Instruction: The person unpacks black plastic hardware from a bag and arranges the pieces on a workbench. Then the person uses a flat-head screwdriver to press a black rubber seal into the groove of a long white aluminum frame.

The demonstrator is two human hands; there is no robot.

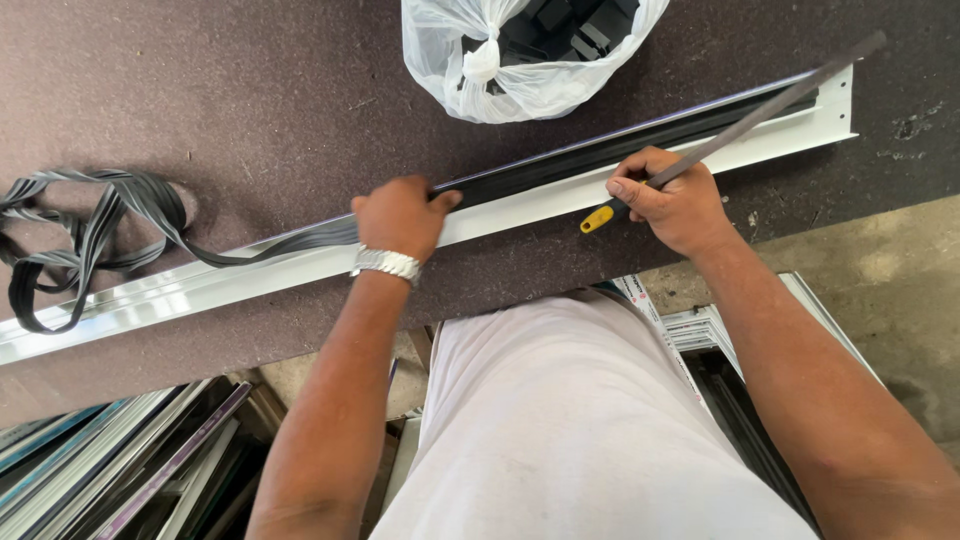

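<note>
I stand at a dark brown counter point(200, 80), looking down at a long white frame profile point(520, 205) lying slantwise across it. My left hand point(400, 215), a metal watch point(387, 263) at the wrist, presses a grey rubber gasket strip point(300, 238) into the profile's channel. My right hand point(675, 200) has its grip closed around a long dark file with a yellow handle end point(597, 219). The strip's loose end coils at far left. A knotted white plastic bag point(520, 55) sits beyond the profile.
</note>
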